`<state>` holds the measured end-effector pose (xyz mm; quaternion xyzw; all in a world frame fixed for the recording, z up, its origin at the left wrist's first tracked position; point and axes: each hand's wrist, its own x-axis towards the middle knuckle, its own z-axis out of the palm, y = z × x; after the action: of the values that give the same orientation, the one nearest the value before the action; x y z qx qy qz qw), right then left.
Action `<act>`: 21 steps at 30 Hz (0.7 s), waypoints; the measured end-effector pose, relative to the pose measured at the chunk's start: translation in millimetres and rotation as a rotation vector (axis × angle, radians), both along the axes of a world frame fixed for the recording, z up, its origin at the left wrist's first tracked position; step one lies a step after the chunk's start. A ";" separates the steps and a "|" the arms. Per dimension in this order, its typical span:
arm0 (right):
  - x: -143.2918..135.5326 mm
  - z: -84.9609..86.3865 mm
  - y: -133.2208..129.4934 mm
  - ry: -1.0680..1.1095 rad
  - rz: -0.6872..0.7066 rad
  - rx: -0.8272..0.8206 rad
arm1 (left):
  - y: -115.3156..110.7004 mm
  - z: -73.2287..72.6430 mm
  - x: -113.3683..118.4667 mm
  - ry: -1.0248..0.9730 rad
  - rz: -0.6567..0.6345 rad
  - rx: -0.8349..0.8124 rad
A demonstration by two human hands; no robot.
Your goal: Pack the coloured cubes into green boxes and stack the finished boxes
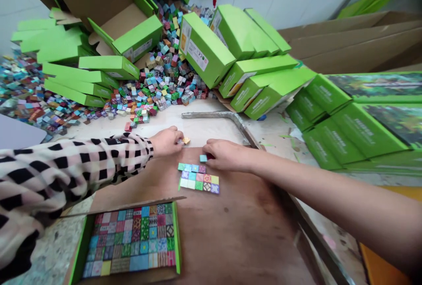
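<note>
One open green tray [177,241] holds rows of patterned cubes [132,241].

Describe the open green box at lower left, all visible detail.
The open green box looks like cardboard, lies open side up, and has straight green side walls and a brown far edge. Rows of small patterned cubes fill most of it, two marked TNT; a brown strip shows at the near side. Neither the left hand nor right hand touches it.
</note>
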<state>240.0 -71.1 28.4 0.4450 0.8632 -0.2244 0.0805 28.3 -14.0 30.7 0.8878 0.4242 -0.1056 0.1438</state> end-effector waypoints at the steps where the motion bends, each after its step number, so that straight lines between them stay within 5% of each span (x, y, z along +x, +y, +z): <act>1: 3.1 0.7 -2.9 -0.010 0.008 -0.017 | 0.8 2.4 -1.1 -0.006 0.003 -0.001; 7: 5.4 14.4 -28.0 -0.007 -0.033 -0.165 | 2.4 13.5 1.5 -0.076 0.016 -0.026; 11: 0.3 18.6 -33.1 0.061 -0.116 -0.218 | -8.9 13.9 6.2 -0.110 0.030 -0.213; 21: -26.9 1.2 8.1 0.157 -0.199 0.082 | -9.5 14.7 0.9 -0.046 0.147 -0.285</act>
<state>213.1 -63.0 29.6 0.5126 0.8268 -0.2297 -0.0282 29.1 -23.5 45.4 0.8271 0.4654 -0.1335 0.2856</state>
